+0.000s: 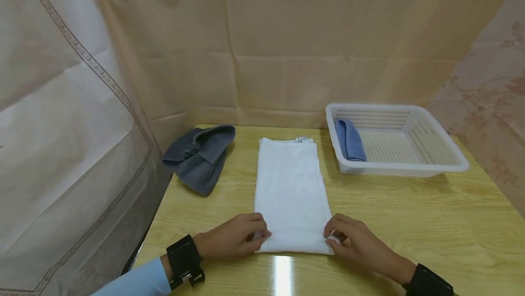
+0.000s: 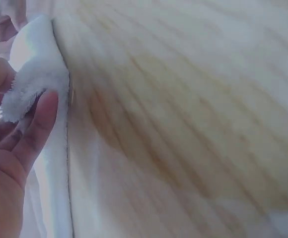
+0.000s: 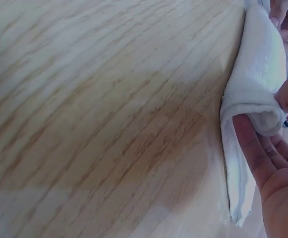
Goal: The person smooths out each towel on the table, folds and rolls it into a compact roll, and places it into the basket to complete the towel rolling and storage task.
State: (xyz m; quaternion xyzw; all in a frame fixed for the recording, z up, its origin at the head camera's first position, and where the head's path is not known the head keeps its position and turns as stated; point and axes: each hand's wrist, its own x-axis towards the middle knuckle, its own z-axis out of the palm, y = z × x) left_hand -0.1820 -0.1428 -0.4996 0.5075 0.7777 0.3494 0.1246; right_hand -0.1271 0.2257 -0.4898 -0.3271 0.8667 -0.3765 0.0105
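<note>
Left hand (image 1: 236,237) and right hand (image 1: 362,245) pinch the white towel (image 1: 291,186) at both ends of its curled edge, probably keeping it straight.

Passage exists over the tabletop (image 1: 239,177) between grey cloth (image 1: 203,157) and white towel (image 1: 289,186), and wider in front of the basket (image 1: 402,168), whose walls block sideways entry. Left hand (image 1: 235,237) and right hand (image 1: 361,244) obstruct the towel's near corners; hanging fabric (image 1: 279,81) bounds the rear.
</note>
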